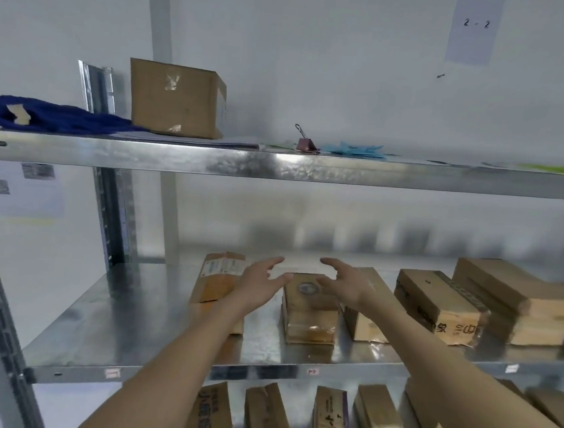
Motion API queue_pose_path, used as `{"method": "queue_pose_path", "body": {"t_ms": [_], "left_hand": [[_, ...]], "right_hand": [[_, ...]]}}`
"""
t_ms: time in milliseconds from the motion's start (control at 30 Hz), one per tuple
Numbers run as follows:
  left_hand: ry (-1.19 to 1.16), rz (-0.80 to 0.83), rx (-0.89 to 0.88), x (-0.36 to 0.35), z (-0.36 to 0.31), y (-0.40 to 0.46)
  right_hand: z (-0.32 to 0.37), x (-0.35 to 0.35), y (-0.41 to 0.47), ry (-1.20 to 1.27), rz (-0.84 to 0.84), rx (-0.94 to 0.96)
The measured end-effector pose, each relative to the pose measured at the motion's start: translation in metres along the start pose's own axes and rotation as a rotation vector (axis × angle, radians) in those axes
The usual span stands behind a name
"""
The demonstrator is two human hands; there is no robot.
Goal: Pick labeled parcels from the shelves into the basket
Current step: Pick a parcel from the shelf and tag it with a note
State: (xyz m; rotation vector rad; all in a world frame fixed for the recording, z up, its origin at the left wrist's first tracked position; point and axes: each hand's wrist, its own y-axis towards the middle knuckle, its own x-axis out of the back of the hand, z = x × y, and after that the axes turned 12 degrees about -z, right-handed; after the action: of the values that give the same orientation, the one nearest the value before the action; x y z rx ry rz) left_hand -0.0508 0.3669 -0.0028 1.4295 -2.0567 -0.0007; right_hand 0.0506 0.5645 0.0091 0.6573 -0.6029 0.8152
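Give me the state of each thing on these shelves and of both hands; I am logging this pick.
left hand: open, beside the middle parcel
right hand: open, on its other side
middle parcel: flat on the middle shelf, not gripped
cardboard box: closed, upright on the top shelf
blue cloth: crumpled, lying flat
binder clip: closed, handle up

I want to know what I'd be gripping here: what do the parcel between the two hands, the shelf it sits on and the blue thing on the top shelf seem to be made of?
Parcel: brown corrugated cardboard, matte, partly covered in glossy clear tape that glints at its front.
Shelf: bare metal, likely galvanised steel; mottled, shiny grey surface that mirrors the parcels.
Blue thing: soft fabric, maybe knitted; limp and crumpled, matte.
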Motion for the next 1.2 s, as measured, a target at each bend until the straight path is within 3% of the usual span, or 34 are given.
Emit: {"method": "queue_pose_path", "body": {"t_ms": [200, 433, 833, 1200], "left_hand": [[0.076, 0.077, 0.116, -0.039, 0.007, -0.016], [-0.057, 0.024, 0.199, -0.063, 0.007, -0.031], [-0.226, -0.199, 0.289, -0.085, -0.008, -0.057], [-0.310, -0.156, 0.268, -0.032, -0.059, -0.113]], "right_hand": [[-0.030, 0.009, -0.005, -0.064, 0.176, 0.010], [-0.043, -0.014, -0.018, 0.231, 0.355, -0.046], [-0.059, -0.019, -0.030, 0.427, 0.182, 0.051], [-0.018, 0.032, -0.092, 0.527, 0.024, 0.048]]}}
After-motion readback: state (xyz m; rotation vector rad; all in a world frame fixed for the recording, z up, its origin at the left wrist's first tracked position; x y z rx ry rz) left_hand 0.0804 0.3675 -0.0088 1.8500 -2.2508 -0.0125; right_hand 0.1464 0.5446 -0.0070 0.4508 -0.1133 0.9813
